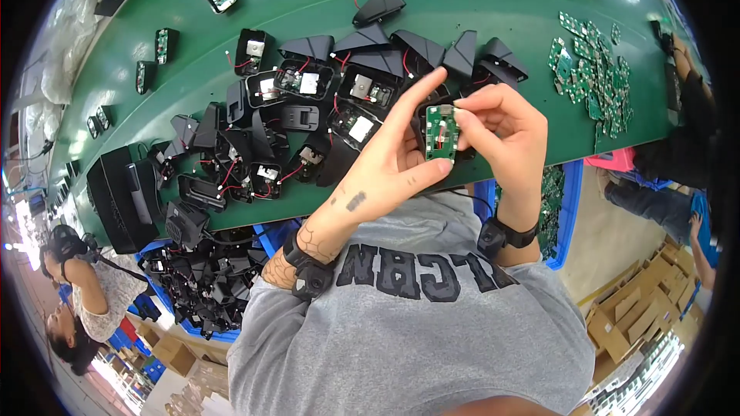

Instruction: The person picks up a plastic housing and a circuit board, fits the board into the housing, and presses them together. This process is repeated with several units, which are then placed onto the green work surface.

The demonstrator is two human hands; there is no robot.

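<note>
In front of my chest, a green circuit board [433, 139] sits at the mouth of a small black plastic housing, mostly hidden behind it. My left hand [385, 162] holds the housing from the left, thumb at the board's lower end and index finger stretched upward. The thumb and fingers of my right hand [505, 127] pinch at the board's upper right edge. Whether the board is fully seated in the housing I cannot tell. Beyond my left hand lie open black housings [354, 125] with red wires and silvery-white blocks inside.
Loose green circuit boards [593, 69] are heaped on the green table [509, 0] at right. Blue bins of black parts [208, 285] and boards [552, 200] stand below the near edge. A black box [119, 196] sits at left. Other people are at both sides.
</note>
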